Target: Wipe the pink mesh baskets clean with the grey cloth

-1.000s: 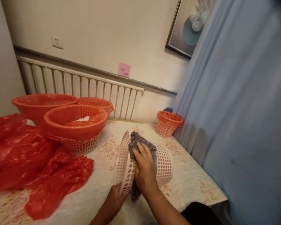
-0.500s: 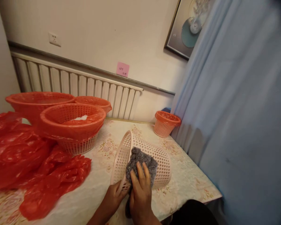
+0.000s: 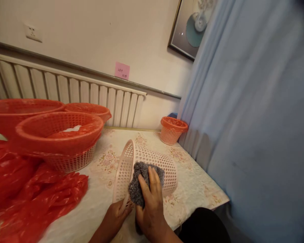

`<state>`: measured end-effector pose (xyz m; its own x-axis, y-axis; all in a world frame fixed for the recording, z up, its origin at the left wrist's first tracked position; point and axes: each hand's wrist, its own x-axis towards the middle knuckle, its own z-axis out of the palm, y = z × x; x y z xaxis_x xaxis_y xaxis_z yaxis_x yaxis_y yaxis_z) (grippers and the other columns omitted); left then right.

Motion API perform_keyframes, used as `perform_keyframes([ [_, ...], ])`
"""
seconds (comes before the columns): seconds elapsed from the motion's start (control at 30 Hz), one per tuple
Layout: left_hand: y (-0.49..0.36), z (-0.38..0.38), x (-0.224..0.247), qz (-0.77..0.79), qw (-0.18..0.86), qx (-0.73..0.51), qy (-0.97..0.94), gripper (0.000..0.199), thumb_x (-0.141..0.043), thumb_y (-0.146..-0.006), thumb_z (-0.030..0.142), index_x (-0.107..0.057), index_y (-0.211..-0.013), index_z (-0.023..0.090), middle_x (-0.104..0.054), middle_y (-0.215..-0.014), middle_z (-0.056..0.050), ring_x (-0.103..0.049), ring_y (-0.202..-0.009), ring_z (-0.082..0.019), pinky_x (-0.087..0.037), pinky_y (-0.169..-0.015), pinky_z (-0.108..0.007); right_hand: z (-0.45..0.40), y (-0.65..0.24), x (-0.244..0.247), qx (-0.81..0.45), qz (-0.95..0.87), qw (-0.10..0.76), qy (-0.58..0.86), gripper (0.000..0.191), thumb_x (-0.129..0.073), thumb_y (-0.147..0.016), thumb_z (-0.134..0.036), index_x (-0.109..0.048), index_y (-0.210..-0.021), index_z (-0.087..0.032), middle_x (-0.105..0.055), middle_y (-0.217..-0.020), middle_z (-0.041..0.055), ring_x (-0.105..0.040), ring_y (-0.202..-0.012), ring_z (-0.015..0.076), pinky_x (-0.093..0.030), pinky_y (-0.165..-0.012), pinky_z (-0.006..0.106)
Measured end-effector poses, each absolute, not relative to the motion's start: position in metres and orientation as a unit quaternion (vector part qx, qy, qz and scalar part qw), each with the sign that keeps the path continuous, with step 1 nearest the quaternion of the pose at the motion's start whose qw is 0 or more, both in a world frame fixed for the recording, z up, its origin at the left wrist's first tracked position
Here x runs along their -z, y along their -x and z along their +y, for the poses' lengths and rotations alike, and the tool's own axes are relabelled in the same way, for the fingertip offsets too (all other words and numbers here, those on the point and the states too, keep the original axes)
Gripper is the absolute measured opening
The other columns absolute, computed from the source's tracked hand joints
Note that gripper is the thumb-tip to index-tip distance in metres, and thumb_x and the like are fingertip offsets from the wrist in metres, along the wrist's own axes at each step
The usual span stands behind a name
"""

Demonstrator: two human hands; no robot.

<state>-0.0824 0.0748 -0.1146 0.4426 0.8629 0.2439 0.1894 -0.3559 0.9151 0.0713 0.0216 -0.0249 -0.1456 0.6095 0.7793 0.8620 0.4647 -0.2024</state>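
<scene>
A pale pink perforated plastic basket [image 3: 167, 165] lies on its side on the table, its wide mouth turned to the left. My left hand [image 3: 116, 213] grips the near lower part of its rim. Pressed against the basket's outer side is a dark grey fuzzy cloth [image 3: 138, 182], with my right hand [image 3: 152, 199] closed over it. The fingers of the right hand lie along the cloth, and part of the cloth is hidden under them.
On the left stand several baskets lined with red bags, the nearest basket [image 3: 76, 160] beside crumpled red plastic bags [image 3: 48, 199]. A small lined basket [image 3: 171, 135] stands at the back right by the blue curtain [image 3: 253, 118]. A floral tablecloth [image 3: 195, 182] covers the table; behind is a radiator [image 3: 91, 92].
The view has swung slightly to the right, so everything sits further left. The right hand and cloth have shifted slightly over the basket's side; the left hand keeps its hold on the rim.
</scene>
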Motion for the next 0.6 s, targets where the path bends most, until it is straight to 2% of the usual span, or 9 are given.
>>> perform_keyframes([
  [0.1, 0.084, 0.078, 0.118, 0.365, 0.437, -0.382, -0.728, 0.039, -0.053, -0.086, 0.047, -0.072, -0.106, 0.018, -0.075, -0.107, -0.005, -0.068, -0.1, -0.027, -0.049, -0.094, -0.033, 0.035, -0.077, 0.024, 0.161, -0.757, 0.406, 0.486, 0.079, -0.043, -0.063, 0.002, -0.043, -0.139, -0.02, -0.021, -0.156, 0.0091, -0.017, -0.143, 0.0329, -0.031, -0.107, 0.06],
  [0.23, 0.085, 0.081, 0.119, 0.387, 0.417, -0.38, -0.729, 0.039, -0.053, -0.085, 0.048, -0.073, -0.104, 0.02, -0.076, -0.107, -0.005, -0.068, -0.1, -0.027, -0.05, -0.095, -0.036, 0.054, -0.097, 0.026, 0.174, -0.75, 0.421, 0.479, 0.072, -0.038, -0.067, 0.006, -0.051, -0.132, -0.021, -0.033, -0.152, 0.0079, -0.024, -0.142, 0.0269, -0.035, -0.107, 0.054],
  [0.4, 0.085, 0.084, 0.119, 0.401, 0.418, -0.387, -0.717, 0.039, -0.053, -0.084, 0.048, -0.074, -0.097, 0.019, -0.077, -0.102, -0.005, -0.07, -0.097, -0.029, -0.053, -0.089, -0.036, 0.077, -0.155, 0.036, 0.161, -0.709, 0.442, 0.525, 0.075, -0.036, -0.061, 0.006, -0.054, -0.13, -0.02, -0.037, -0.149, 0.0078, -0.026, -0.141, 0.0241, -0.031, -0.11, 0.055],
  [0.6, 0.084, 0.083, 0.118, 0.405, 0.428, -0.39, -0.708, 0.039, -0.056, -0.083, 0.047, -0.073, -0.101, 0.017, -0.077, -0.104, -0.006, -0.069, -0.1, -0.029, -0.052, -0.091, -0.036, 0.094, -0.226, 0.055, 0.143, -0.607, 0.488, 0.61, 0.069, -0.037, -0.064, 0.003, -0.058, -0.126, -0.018, -0.047, -0.142, 0.0086, -0.04, -0.133, 0.0227, -0.034, -0.109, 0.05],
])
